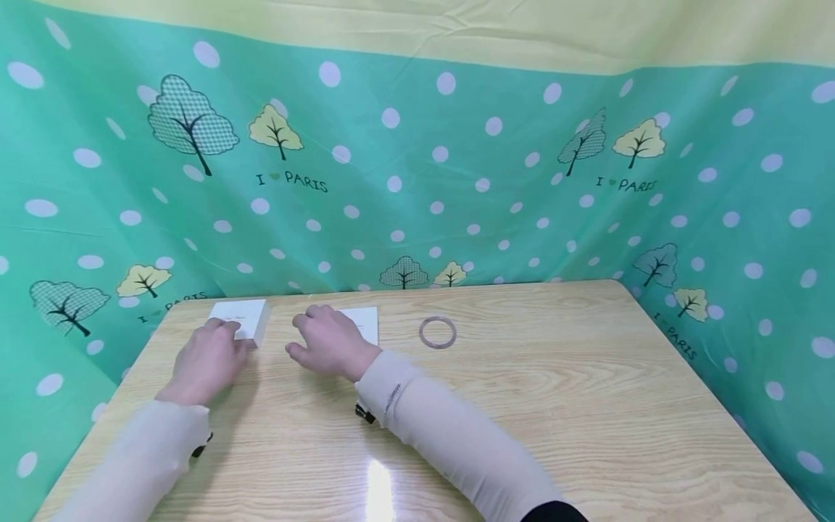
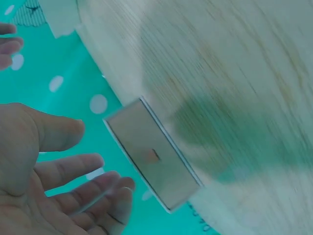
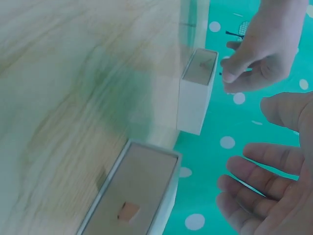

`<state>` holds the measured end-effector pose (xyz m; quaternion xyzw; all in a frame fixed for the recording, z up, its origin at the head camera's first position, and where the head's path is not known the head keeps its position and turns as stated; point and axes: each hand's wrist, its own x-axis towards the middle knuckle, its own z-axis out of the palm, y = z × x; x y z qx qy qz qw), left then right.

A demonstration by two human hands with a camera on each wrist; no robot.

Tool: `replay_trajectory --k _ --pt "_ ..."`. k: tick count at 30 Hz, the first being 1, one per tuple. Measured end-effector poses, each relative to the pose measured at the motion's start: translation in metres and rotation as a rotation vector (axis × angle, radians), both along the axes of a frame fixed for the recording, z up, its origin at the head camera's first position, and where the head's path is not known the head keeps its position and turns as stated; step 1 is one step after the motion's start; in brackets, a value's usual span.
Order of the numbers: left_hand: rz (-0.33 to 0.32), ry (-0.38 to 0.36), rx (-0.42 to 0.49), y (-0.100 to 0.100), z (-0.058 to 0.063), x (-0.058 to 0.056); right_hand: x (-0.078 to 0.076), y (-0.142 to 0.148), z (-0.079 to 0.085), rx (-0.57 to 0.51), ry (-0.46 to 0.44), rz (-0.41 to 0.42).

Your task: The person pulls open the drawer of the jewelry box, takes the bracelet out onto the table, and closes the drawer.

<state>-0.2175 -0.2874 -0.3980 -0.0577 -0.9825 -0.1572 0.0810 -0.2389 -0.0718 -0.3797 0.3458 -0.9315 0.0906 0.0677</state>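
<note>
At the far left of the table, my left hand point(image 1: 209, 359) is at the near edge of a white box point(image 1: 241, 317) with small printing on its lid. In the left wrist view, the loosely bent fingers of that hand point(image 2: 73, 181) are beside the box's greyish end point(image 2: 154, 154), which has a small tab. My right hand point(image 1: 329, 341) partly hides a second white box point(image 1: 364, 322). Its fingers are spread and relaxed in the right wrist view, where the hand point(image 3: 274, 171) is right of that box's tabbed end point(image 3: 142, 181). Neither hand holds anything.
A pale purple bangle point(image 1: 437, 332) lies flat on the wooden table point(image 1: 554, 406), right of the second box. Behind the table hangs a green dotted curtain point(image 1: 417, 181) with printed trees. Light reflects off the tabletop near the front.
</note>
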Motion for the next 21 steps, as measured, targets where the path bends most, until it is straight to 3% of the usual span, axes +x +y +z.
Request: replay_trajectory --k 6,13,21 --pt "0.024 0.050 0.003 -0.017 -0.005 -0.006 0.000 -0.013 -0.006 0.049 -0.008 0.012" --pt "0.042 0.173 0.010 -0.028 -0.007 -0.015 -0.001 -0.027 -0.010 0.075 -0.011 0.017" --pt "0.040 0.130 0.012 -0.032 -0.008 -0.022 0.001 -0.043 -0.019 0.125 0.008 0.044"
